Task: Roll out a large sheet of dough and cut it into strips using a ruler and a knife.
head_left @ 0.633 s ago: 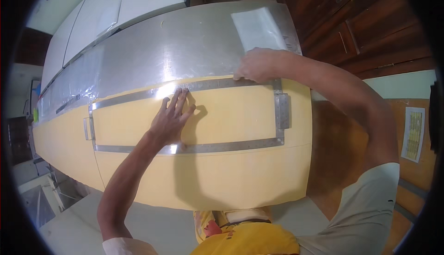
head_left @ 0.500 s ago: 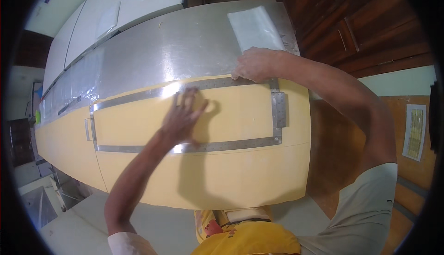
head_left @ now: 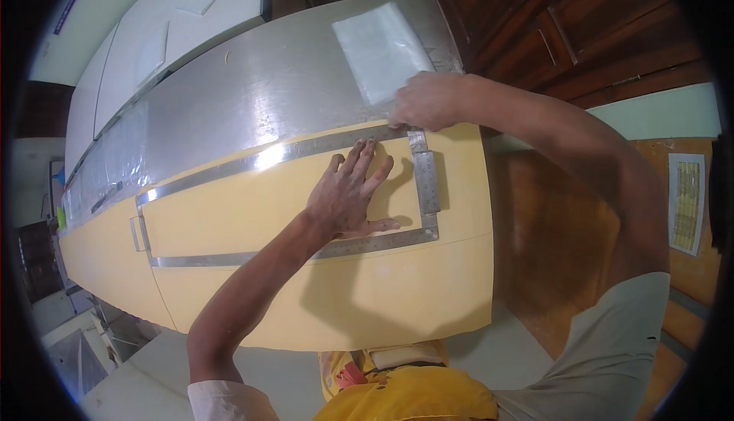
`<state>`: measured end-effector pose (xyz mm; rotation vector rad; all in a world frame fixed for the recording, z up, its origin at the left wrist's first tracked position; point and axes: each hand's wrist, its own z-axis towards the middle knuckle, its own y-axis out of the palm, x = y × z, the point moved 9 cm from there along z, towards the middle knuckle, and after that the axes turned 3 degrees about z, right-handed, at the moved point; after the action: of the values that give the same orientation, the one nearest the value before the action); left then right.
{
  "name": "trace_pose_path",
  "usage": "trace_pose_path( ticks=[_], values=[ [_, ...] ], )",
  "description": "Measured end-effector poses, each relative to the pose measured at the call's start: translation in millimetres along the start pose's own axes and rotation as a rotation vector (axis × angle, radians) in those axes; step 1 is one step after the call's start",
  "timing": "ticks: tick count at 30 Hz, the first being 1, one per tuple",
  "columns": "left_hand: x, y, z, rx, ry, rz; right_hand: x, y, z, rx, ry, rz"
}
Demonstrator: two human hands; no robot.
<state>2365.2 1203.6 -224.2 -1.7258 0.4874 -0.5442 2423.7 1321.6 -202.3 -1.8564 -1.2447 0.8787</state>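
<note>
A flat rectangular metal frame [head_left: 229, 260], with ruler-like marks on its bars and a bracket at each end, lies on a smooth pale yellow sheet [head_left: 397, 291]. Over the right half of the frame, my left hand [head_left: 344, 195] is open, fingers spread. Its fingertips reach to the far bar and its thumb points toward the near bar. At the frame's far right corner my right hand [head_left: 428, 102] is closed, fingers curled down by the far bar and the sheet's far edge. What it pinches, if anything, is hidden under the fingers.
The steel tabletop [head_left: 267, 85] extends beyond the sheet. A folded clear plastic sheet [head_left: 375, 46] lies by my right hand, and more clear plastic [head_left: 115, 153] lies at the left. White cabinets [head_left: 176, 24] stand behind; dark wooden doors [head_left: 581, 31] are at the far right.
My left hand has moved right along the frame, its fingers spread wider. My right hand stays by the far bar, nearer the corner bracket. The whole view has shifted slightly.
</note>
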Motion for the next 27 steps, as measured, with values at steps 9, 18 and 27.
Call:
trace_pose_path(
  ticks=[9,18,27],
  values=[
    [-56.3,-10.5,91.3,0.032,0.162,-0.232,5.7,2.5,-27.6,0.122,-0.020,-0.049],
    [-49.7,20.8,129.5,0.011,0.393,-0.249,27.7,17.6,-58.1,0.101,-0.009,-0.014],
    [-11.0,14.0,178.5,-0.052,0.496,-0.307,37.7,29.5,-64.7,0.055,0.020,-0.035]
  ],
)
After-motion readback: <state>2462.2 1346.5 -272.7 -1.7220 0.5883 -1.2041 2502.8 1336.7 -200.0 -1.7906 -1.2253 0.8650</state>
